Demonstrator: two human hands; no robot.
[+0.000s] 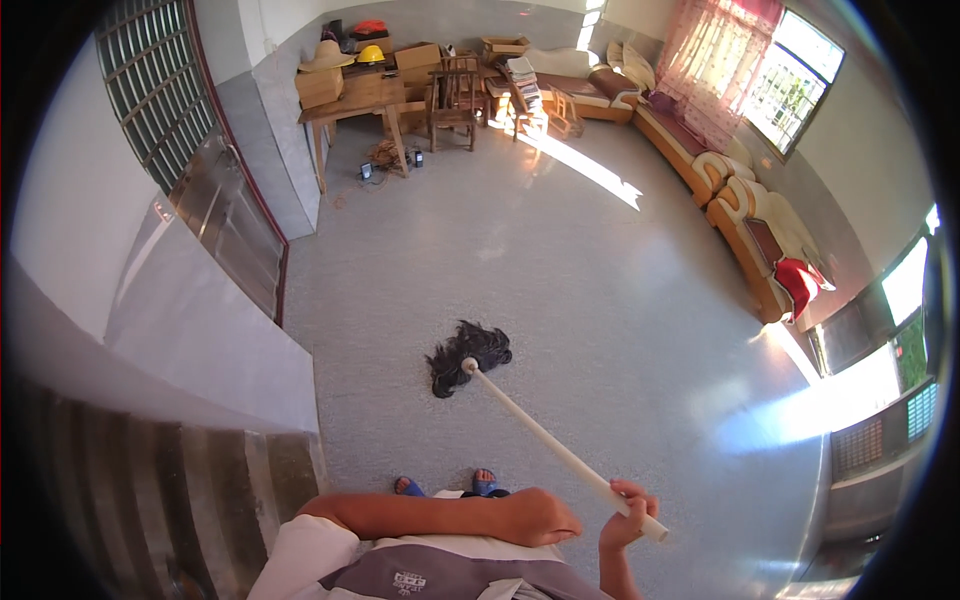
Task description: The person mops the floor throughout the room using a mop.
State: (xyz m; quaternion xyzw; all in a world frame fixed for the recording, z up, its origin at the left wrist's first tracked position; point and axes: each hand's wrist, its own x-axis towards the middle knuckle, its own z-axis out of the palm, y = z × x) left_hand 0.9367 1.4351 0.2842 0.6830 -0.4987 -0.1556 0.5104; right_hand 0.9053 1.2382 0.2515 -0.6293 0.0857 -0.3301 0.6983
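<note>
A string mop with a dark, shaggy head [491, 346] rests on the grey floor [555, 300] in front of me. Its pale handle [544, 435] slants up towards my right side. Close to the handle's upper end, my right hand [630, 517] has its fingers wrapped round it. My left forearm lies across my body, and my left hand [553, 519] is bent over beside the handle, apart from it. The fingers of that hand are mostly hidden. Both my feet, in blue slippers [486, 484], show just beyond my arm.
Stairs [232, 480] descend or rise at the left, beside a low wall [225, 360] and a metal door [232, 217]. A wooden table [360, 101], chairs [452, 112] and cables [386, 155] stand at the back. Sofas [757, 232] line the right wall.
</note>
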